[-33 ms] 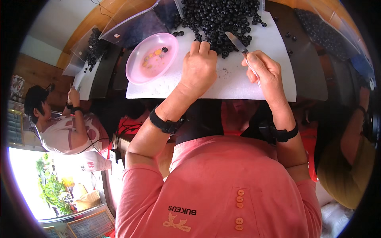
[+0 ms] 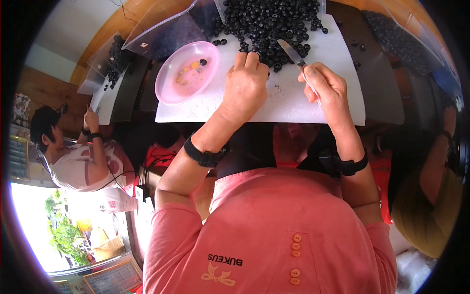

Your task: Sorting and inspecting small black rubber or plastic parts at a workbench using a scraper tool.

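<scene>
My left hand (image 2: 246,83) is closed, knuckles up, just below a heap of small round black parts (image 2: 274,24). A dark speck shows at its right edge, but what the fingers hold is hidden. My right hand (image 2: 327,88) grips a small knife (image 2: 292,51) with a pale handle, its blade pointing up and left toward the heap. Both hands are over a white work sheet (image 2: 303,110) scattered with dark crumbs. Left of my left hand stands a pink plastic bowl (image 2: 166,90), with a black part and several small yellowish pieces in it.
Clear plastic bins (image 2: 169,36) border the sheet at the back. A few loose black parts (image 2: 362,47) lie on the dark table (image 2: 382,93) at right. On the left, a person (image 2: 78,152) works at another white sheet; a second person's arm (image 2: 433,171) shows at far right.
</scene>
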The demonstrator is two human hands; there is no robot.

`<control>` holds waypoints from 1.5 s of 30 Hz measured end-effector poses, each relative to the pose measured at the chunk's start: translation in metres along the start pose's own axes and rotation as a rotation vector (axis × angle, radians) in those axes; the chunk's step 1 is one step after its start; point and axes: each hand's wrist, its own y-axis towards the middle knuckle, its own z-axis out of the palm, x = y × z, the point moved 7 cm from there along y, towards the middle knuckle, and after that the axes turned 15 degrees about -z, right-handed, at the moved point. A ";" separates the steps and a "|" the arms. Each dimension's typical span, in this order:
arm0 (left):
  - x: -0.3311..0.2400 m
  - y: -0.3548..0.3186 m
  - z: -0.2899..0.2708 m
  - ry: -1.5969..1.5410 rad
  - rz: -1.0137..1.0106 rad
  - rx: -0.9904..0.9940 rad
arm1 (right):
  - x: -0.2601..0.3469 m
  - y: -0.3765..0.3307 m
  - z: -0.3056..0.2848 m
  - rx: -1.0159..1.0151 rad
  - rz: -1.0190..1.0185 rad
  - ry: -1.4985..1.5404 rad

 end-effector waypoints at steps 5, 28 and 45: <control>-0.003 -0.015 0.001 -0.370 -0.004 0.059 | 0.005 0.001 0.003 -0.010 -0.012 -0.031; 0.017 -0.026 0.020 -1.690 -0.760 0.519 | 0.005 0.004 0.014 0.092 0.036 -0.356; 0.013 -0.029 0.028 -1.897 -0.749 0.563 | 0.003 0.005 0.015 0.094 0.009 -0.395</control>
